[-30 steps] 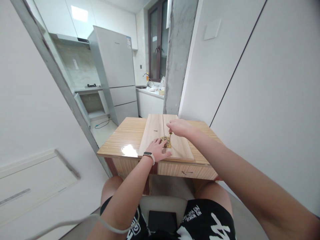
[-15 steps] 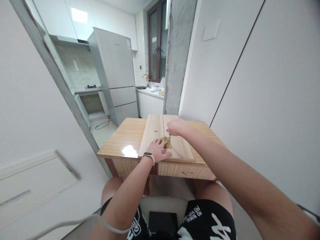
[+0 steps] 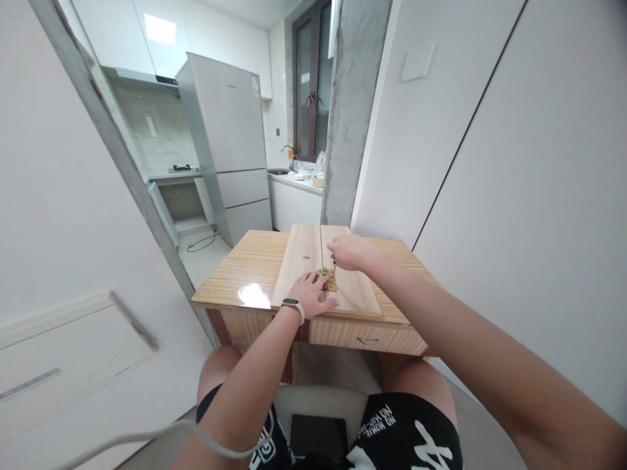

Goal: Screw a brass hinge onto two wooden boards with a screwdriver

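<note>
A brass hinge (image 3: 332, 284) lies across the seam between two pale wooden boards (image 3: 353, 297) on the table. My left hand (image 3: 308, 292), wearing a watch band, rests spread over the boards, its fingertips pressing on the hinge. Above the hinge's right leaf, my right hand (image 3: 349, 251) is closed around a screwdriver (image 3: 335, 264). Most of its handle is hidden in the fist; the shaft stands nearly upright with its tip down at the hinge. Small screws (image 3: 306, 257) lie on the left board, too small to count.
The boards sit on a striped wooden table (image 3: 235, 274) with a drawer (image 3: 367, 336) in front, close to my knees. White wall panels (image 3: 514, 163) stand to the right. A fridge (image 3: 228, 124) and a sink (image 3: 278, 172) are beyond. A grey cable (image 3: 161, 427) crosses low at left.
My right hand has turned slightly at the wrist around the screwdriver, showing a little more of it. The left hand stays on the hinge. The whole view has shifted a little.
</note>
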Available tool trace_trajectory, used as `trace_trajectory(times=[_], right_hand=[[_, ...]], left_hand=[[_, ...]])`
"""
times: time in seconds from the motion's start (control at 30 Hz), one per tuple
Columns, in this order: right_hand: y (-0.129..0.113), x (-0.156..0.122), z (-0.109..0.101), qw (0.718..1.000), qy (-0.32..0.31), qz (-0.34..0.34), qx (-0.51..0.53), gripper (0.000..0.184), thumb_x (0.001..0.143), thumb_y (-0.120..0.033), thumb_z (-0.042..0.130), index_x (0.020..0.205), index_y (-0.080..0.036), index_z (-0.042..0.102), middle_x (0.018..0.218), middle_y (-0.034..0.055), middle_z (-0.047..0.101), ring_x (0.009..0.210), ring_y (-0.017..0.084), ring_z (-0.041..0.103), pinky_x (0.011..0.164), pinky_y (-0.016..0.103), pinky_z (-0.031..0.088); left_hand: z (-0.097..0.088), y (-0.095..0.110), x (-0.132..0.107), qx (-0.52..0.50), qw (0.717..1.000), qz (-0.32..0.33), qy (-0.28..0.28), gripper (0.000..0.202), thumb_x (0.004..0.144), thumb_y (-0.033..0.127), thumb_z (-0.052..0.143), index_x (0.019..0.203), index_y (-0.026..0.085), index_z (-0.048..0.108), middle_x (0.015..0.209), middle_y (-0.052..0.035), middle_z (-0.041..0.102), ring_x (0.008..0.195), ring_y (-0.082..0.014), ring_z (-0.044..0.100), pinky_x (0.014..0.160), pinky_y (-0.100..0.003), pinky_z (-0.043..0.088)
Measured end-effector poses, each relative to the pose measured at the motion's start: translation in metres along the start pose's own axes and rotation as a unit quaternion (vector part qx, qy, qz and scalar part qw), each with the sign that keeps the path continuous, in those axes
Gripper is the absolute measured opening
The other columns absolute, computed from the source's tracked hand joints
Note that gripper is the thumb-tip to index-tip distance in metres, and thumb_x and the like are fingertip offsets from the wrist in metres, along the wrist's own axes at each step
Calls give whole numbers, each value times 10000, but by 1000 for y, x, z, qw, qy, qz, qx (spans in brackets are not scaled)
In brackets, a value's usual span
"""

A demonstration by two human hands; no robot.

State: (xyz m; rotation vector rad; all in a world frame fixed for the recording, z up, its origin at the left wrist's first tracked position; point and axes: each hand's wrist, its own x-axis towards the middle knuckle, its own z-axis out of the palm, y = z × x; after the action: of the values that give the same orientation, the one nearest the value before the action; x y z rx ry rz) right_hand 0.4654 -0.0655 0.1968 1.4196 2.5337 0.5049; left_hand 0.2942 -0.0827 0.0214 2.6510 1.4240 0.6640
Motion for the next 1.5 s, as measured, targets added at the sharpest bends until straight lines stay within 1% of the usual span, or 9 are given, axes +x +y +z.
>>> trace_trajectory(times=[0.17,0.4,0.63,0.83,1.0,1.13,1.27,1.4,1.5], right_hand=[[-4,5,-3,999,-9,26,18,325,989,-304,501,1152,-145,733,1181,210,731,1123,333,695,888,407,534],[-7,9,-11,994,-42,95,47,380,979,-337,498,1200,-145,739,1219,228,727,1142,339,694,911,419,540],[-6,-1,-13,995,-79,50,43,436,960,-285,578,1363,-120,596,1269,226,694,1138,309,689,889,377,538],[-4,-2,-10,1000,-21,20,4,301,958,-296,588,1201,-162,704,1229,205,698,1130,324,683,885,387,535],[-5,1,-11,999,-24,33,14,329,973,-305,536,1170,-133,736,1197,223,726,1114,340,699,881,412,546],[-6,5,-12,996,-40,69,27,368,977,-341,517,1183,-142,749,1203,226,732,1139,343,695,905,421,544],[-7,8,-11,994,-52,91,39,371,977,-340,521,1224,-158,728,1239,221,720,1159,334,687,927,415,533],[-5,6,-6,996,-63,55,43,409,966,-305,578,1334,-133,624,1263,225,691,1142,316,687,906,389,536],[-2,1,-1,998,-36,34,26,365,971,-261,580,1305,-121,622,1274,231,654,1134,303,681,896,369,532]], left_hand=[[-1,0,0,0,1000,-3,1,849,868,824,488,1523,283,484,1545,-133,488,1411,-383,424,1170,-565,364],[-1,1,0,-2,1000,-1,-1,866,865,834,482,1526,274,482,1539,-141,491,1412,-385,418,1166,-570,365],[1,0,0,-4,1000,-3,4,836,865,816,508,1522,299,483,1529,-124,500,1409,-378,423,1166,-569,363],[0,0,0,-3,1000,-4,0,850,864,825,496,1524,290,482,1532,-130,498,1408,-382,421,1166,-567,367],[-1,1,0,0,1000,2,5,836,873,816,491,1518,284,487,1528,-132,503,1396,-378,435,1162,-561,371],[-1,2,0,-1,1000,0,2,833,873,813,495,1519,287,484,1541,-129,492,1400,-380,429,1166,-562,364],[1,0,0,0,1000,2,3,829,877,806,499,1520,283,484,1538,-130,495,1408,-379,420,1167,-562,363],[4,-3,1,-4,1000,5,4,834,873,807,503,1518,278,489,1540,-125,492,1417,-379,410,1171,-561,360],[5,-3,1,1,1000,3,3,849,868,816,501,1528,282,478,1544,-129,487,1422,-382,409,1173,-563,357]])
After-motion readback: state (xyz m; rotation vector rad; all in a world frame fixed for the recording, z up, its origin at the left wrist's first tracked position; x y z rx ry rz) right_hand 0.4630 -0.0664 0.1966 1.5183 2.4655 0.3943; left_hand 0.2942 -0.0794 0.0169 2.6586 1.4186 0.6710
